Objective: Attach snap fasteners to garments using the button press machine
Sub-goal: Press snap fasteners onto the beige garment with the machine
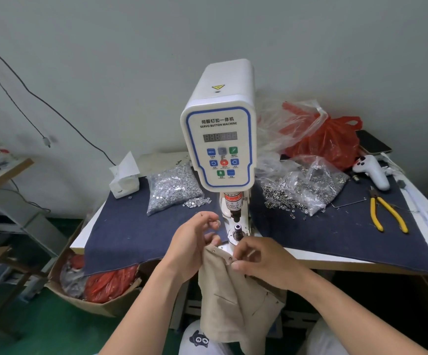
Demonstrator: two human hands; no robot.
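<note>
Beige garment point(236, 298), pinched by both hands, hangs cropped.

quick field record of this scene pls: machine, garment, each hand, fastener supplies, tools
machine: white servo button machine, lower die bare
garment: beige garment hanging off the table edge in front of the die, snaps already on its top edge
left hand: pinches a small silver snap part and grips the garment edge
right hand: pinches the garment edge
supplies: two clear bags of fasteners flanking the machine
tools: yellow pliers on the right
</note>
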